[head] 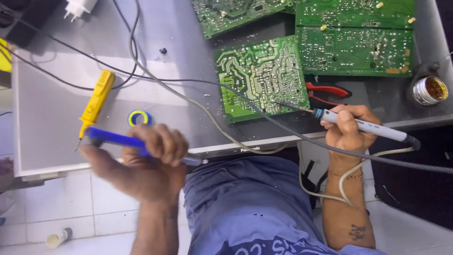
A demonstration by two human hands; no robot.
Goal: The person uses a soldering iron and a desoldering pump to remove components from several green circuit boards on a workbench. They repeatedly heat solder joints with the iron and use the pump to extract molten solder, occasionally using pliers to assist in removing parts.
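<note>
My right hand (348, 126) grips a grey pen-shaped soldering iron (373, 127) like a pencil. Its thin tip touches the lower right corner of a green circuit board (260, 75) lying solder side up on the grey table (52, 113). My left hand (141, 163) is blurred near the table's front edge and is closed around a blue rod-shaped tool (113, 138), held roughly level. A yellow probe tool (96, 101) lies just beyond that hand. A small blue and yellow ring (139, 117) sits next to it.
More green circuit boards (354, 38) lie at the back right. Red-handled pliers (328, 89) rest beside the board. A round brass-wool tin (429, 89) stands at the right edge. Grey and black cables (188, 97) cross the table. A white plug adapter (78, 7) is at the back left.
</note>
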